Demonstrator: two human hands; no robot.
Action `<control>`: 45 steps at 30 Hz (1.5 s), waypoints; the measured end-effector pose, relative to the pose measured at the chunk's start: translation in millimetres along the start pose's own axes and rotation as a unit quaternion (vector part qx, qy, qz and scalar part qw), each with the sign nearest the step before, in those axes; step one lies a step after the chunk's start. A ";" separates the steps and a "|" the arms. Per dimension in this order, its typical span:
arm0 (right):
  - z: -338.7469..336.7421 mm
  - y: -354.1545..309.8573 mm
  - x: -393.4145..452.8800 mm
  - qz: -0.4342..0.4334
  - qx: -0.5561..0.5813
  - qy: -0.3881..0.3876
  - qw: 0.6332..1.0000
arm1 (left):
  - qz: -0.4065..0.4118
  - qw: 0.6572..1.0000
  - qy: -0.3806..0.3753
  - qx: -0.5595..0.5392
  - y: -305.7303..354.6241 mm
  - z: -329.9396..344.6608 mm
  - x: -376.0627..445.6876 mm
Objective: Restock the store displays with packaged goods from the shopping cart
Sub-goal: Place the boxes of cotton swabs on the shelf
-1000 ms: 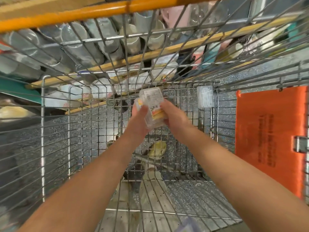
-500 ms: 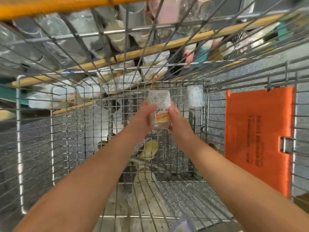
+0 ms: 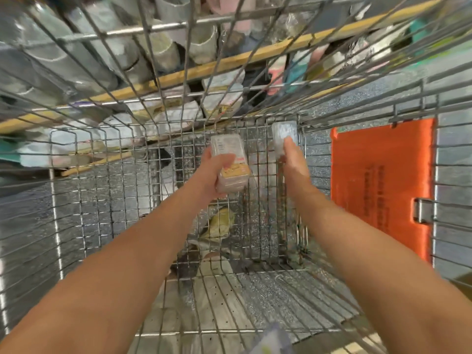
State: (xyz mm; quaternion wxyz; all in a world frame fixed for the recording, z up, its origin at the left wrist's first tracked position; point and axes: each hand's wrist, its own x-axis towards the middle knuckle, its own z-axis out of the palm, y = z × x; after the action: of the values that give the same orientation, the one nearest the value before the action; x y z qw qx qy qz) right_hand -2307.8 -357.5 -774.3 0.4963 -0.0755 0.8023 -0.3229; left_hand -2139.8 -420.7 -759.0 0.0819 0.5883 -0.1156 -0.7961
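The big wire-mesh shopping cart (image 3: 84, 200) surrounded my arms, its orange plastic flap (image 3: 383, 180) at three o'clock. My left hand (image 3: 214, 172) gripped a clear plastic pack with a yellow label (image 3: 231, 162), probably lifted for shelving. At one o'clock my right hand (image 3: 293, 162) touched a smaller clear box (image 3: 283, 132); its grasp was unclear.

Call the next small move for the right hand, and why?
Probably close the right hand around the small clear packet at the cart's far wire wall. Its fingertips already reach the packet's lower edge, though whether they grip it is unclear. The left hand is occupied, gripping the clear box with the orange label, so the right must take this one alone.
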 end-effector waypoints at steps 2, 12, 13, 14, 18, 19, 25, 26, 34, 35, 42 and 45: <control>-6.0 3.1 21.4 -0.044 -0.134 0.026 0.990 | -0.004 1.000 0.012 0.015 -1.8 -1.2 4.5; 23.4 8.3 51.5 -0.077 -0.307 0.168 0.934 | -0.002 0.999 0.028 0.045 -9.9 -29.0 4.0; 24.4 9.8 58.3 -0.057 -0.288 0.152 0.944 | -0.001 0.998 0.034 0.048 -8.2 -32.5 3.5; 25.6 9.4 60.4 -0.049 -0.259 0.132 0.956 | 0.002 0.998 0.040 0.053 -6.9 -35.9 3.1; 28.1 3.1 44.6 -0.047 -0.119 0.045 0.991 | 0.018 0.998 0.047 0.034 -0.8 -45.8 -6.4; 27.5 0.6 33.5 -0.030 -0.070 0.004 0.997 | 0.017 0.999 0.046 0.023 0.4 -46.9 -9.3; 15.2 -34.9 -57.4 0.109 0.212 -0.230 0.944 | 0.058 0.997 0.004 0.047 13.6 -50.9 -58.0; 15.1 -45.1 -75.8 0.103 0.217 -0.255 0.937 | 0.066 0.996 0.003 0.051 20.1 -52.2 -75.4; 44.1 -103.6 -231.6 -0.015 0.191 -0.381 0.905 | 0.230 0.970 -0.054 0.058 49.1 -104.8 -226.9; 49.7 -106.8 -250.9 -0.032 0.190 -0.393 0.899 | 0.248 0.965 -0.062 0.055 47.8 -115.1 -244.1; 143.8 -117.6 -432.9 -0.110 0.169 -0.438 0.876 | 0.385 0.922 -0.036 0.025 27.4 -241.0 -437.6; 195.2 -132.9 -493.0 -0.135 0.164 -0.456 0.864 | 0.430 0.903 -0.012 0.004 25.5 -292.2 -502.4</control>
State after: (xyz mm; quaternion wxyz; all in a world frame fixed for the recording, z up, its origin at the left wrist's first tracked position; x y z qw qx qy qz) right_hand -1924.8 -329.9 -385.2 0.7637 -0.2395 0.4037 -0.4433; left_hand -1712.8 -337.0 -372.9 0.4128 0.4721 -0.3614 -0.6901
